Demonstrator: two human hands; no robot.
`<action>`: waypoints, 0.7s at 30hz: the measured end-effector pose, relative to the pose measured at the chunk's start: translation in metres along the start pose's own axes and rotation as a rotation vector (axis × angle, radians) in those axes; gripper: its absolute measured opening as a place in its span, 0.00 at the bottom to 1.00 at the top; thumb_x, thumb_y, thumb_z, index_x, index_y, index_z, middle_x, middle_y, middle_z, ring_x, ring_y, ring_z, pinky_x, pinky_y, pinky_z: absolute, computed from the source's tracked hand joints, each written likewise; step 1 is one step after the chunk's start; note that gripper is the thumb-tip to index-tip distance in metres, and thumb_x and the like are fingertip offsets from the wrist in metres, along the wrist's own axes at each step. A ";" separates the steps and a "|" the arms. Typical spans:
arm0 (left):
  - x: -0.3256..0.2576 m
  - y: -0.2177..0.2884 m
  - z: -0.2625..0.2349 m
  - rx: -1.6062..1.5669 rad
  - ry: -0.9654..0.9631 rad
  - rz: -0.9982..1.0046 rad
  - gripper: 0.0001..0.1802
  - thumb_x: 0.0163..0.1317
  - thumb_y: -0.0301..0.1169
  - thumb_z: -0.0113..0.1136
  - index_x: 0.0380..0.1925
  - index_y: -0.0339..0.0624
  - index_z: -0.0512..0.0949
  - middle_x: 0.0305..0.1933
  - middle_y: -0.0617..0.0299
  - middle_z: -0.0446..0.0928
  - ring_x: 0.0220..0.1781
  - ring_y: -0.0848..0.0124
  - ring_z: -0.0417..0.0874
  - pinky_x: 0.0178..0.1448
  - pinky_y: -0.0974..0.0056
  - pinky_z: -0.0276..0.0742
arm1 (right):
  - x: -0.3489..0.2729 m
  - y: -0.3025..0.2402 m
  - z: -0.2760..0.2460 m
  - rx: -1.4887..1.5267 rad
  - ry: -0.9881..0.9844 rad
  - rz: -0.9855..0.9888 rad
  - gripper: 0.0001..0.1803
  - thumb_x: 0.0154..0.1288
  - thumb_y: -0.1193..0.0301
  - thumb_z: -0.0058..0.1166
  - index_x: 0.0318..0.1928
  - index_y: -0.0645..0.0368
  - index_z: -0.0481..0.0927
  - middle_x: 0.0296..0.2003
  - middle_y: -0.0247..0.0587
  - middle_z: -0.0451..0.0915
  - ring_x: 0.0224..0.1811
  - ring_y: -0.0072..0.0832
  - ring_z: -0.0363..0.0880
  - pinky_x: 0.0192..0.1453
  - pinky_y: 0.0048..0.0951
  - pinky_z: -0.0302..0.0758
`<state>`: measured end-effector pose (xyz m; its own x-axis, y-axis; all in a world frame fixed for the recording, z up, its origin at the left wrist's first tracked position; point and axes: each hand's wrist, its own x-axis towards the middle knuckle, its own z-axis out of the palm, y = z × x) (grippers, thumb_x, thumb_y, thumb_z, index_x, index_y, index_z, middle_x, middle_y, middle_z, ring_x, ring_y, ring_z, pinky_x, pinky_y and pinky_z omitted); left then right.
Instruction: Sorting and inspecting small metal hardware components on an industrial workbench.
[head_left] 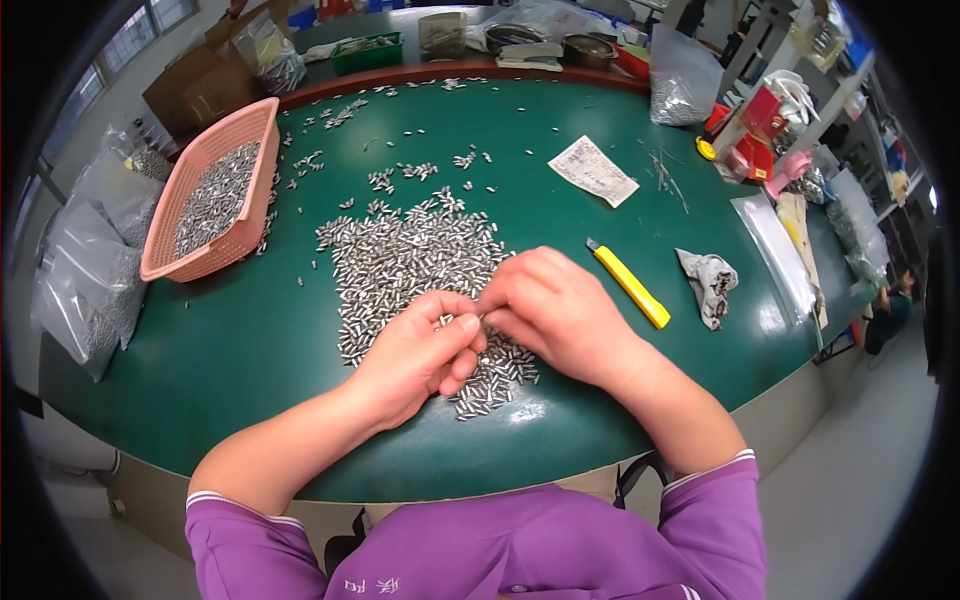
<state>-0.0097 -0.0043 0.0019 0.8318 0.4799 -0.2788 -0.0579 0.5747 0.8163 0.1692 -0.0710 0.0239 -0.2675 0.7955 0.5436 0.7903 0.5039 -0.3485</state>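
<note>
A wide pile of small silvery metal parts [410, 250] is spread over the green tabletop. Above its near right side my two hands meet, fingertips close together. My left hand [425, 350] is closed, with thumb and forefinger pinched. My right hand [555, 310] also pinches, its thumb and fingertips almost touching the left ones. Whatever lies between the fingertips is too small and too covered to name. To the right of my right hand lies a yellow utility knife [630, 285].
A pink plastic basket [258, 150] of the same parts stands at the left, beside filled clear bags [95, 270]. A paper slip [593, 171], thin wires [665, 178] and a crumpled rag [710, 285] lie at the right. A green tray [367, 57] stands at the back.
</note>
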 end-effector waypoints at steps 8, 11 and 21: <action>-0.002 0.004 0.006 -0.005 0.030 -0.022 0.04 0.65 0.28 0.46 0.38 0.42 0.66 0.29 0.62 0.70 0.21 0.79 0.66 0.18 0.76 0.59 | -0.003 0.007 0.003 0.111 0.057 0.007 0.09 0.52 0.73 0.58 0.36 0.54 0.77 0.34 0.35 0.75 0.37 0.35 0.74 0.40 0.33 0.72; -0.001 0.002 0.003 -0.030 0.014 -0.004 0.04 0.65 0.30 0.44 0.36 0.43 0.66 0.29 0.61 0.70 0.20 0.77 0.65 0.17 0.75 0.57 | -0.010 0.015 0.005 -0.014 -0.047 0.165 0.09 0.52 0.72 0.56 0.37 0.54 0.77 0.35 0.37 0.75 0.40 0.36 0.73 0.43 0.34 0.72; -0.002 0.002 0.001 -0.071 0.045 -0.038 0.09 0.66 0.34 0.38 0.33 0.42 0.65 0.26 0.58 0.68 0.14 0.76 0.60 0.13 0.76 0.52 | -0.019 0.024 0.016 0.010 -0.012 0.132 0.06 0.49 0.74 0.55 0.30 0.58 0.76 0.28 0.41 0.74 0.36 0.40 0.73 0.40 0.37 0.72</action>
<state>-0.0109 -0.0048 0.0051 0.8085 0.4856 -0.3324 -0.0675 0.6377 0.7673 0.1848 -0.0686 -0.0067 -0.1686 0.8591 0.4833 0.8135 0.3981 -0.4239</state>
